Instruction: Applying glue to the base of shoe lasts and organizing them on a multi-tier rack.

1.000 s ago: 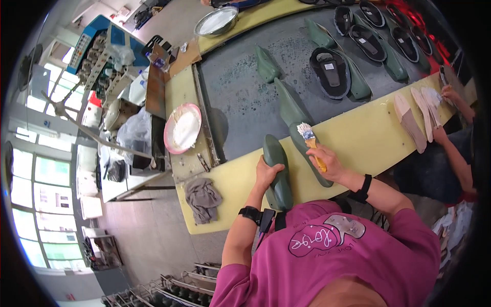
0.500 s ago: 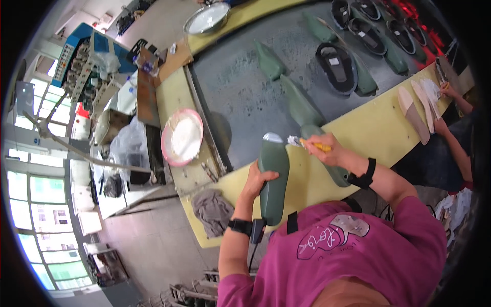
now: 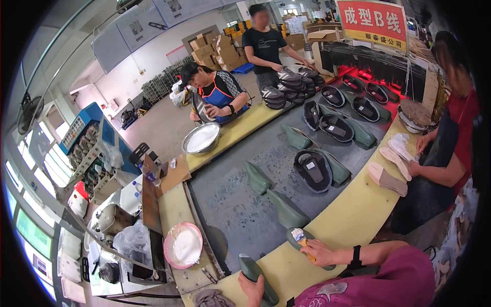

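My left hand (image 3: 251,288) is wrapped round a green shoe last (image 3: 260,279), held upright near the table's front edge, with a pale patch at its tip. In my right hand (image 3: 318,252) is a paintbrush (image 3: 309,247) with a yellow handle and white-coated bristles. The brush is to the right of the held last, apart from it. Beneath my right hand lies another green last (image 3: 293,238), partly covered by the hand. Further off on the grey belt lie green lasts, one (image 3: 286,210) close by and another (image 3: 257,177) beyond it.
A pink-rimmed bowl of white paste (image 3: 183,245) stands at left, a metal bowl (image 3: 202,138) farther back. A grey cloth (image 3: 212,298) lies at the front edge. Dark shoe uppers (image 3: 313,170) rest on the belt (image 3: 232,194). A co-worker at right handles pale insoles (image 3: 387,179); two people work opposite.
The view has tilted up, bringing the far side and other people into sight. The brush has moved right, away from the tip of the held last. Both hands keep their holds.
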Demonstrator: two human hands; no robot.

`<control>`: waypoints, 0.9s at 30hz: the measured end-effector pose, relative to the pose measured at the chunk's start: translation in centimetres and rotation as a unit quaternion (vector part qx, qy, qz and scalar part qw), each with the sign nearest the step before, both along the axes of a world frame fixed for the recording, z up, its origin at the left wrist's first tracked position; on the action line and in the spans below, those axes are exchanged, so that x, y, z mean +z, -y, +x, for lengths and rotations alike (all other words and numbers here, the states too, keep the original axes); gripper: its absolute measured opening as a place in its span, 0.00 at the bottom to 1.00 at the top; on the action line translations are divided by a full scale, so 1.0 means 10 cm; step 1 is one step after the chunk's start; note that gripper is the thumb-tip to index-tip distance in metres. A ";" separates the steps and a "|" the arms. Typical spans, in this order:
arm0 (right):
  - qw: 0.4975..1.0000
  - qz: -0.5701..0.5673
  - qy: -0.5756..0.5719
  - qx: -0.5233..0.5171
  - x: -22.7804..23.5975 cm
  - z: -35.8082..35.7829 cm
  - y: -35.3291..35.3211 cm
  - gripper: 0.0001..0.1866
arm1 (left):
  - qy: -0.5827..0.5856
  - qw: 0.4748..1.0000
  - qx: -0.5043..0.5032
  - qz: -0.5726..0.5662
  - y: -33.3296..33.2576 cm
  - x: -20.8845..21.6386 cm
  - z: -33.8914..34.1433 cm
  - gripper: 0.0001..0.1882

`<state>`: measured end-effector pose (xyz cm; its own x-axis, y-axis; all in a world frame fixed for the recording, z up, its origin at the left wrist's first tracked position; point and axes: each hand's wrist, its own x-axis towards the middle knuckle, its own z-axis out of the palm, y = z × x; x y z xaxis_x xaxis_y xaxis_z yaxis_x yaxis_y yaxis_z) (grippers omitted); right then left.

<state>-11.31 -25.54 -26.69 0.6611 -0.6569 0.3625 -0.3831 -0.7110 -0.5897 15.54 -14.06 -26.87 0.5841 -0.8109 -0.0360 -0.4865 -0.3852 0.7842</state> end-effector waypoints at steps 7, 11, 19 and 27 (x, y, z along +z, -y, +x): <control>0.999 0.046 0.020 0.016 0.02 -0.06 0.05 0.19 | 0.229 0.951 -0.198 0.062 -0.78 0.06 -0.41 0.44; 0.997 0.060 0.045 0.011 -0.11 -0.04 0.11 0.21 | 0.266 0.946 -0.184 0.029 -0.73 -0.10 -0.36 0.43; 0.995 0.092 0.047 -0.002 0.23 -0.14 0.12 0.22 | 0.266 0.954 -0.135 -0.019 0.33 -0.15 0.03 0.46; 0.991 0.135 -0.001 -0.021 0.30 -0.14 0.02 0.20 | 0.132 0.966 -0.048 0.218 1.19 -0.50 0.45 0.51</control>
<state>-12.74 -25.76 -23.64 0.6314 -0.7567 0.1696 -0.4099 -0.5113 -0.7553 20.02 -25.98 -31.85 0.5425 -0.8033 -0.2457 -0.6970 -0.5937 0.4022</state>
